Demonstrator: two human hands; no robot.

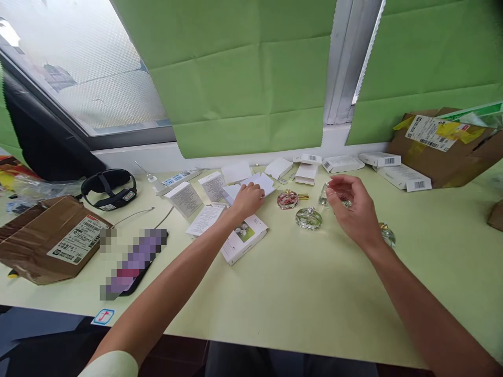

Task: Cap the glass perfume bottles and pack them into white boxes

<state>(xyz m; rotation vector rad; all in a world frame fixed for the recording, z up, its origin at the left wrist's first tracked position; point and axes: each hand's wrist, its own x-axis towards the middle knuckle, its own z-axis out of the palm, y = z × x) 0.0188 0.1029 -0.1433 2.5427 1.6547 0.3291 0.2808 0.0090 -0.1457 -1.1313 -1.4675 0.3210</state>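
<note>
- Nearest the camera, two bare forearms (422, 303) reach in from 7 and 5 o'clock; a pale sleeve (112, 365) rings the left one.
- The left hand (250, 200), mid-view, lies over white cartons (264, 180), fingers bent; I cannot tell whether it grips one.
- The right hand (352, 207), at 3 o'clock from the left, is half-curled beside a small glass bottle (323, 195); contact is hidden, so I cannot tell whether it grasps it.
- Between the hands stand a pink bottle (287, 200), with a gold cap (303, 197) just beside it, and a clear oval bottle (309, 219) at 4 o'clock from the pink one; a gold-topped bottle (387, 234) sits partly behind the right wrist.
- At 6 o'clock from the left hand, a picture-fronted box (245, 241) lies on the surface (298, 298); two printed boxes (184, 199) stand at 9 to 10 o'clock.
- At 2 o'clock from the right hand, a brown carton (448, 157) rests.
</note>
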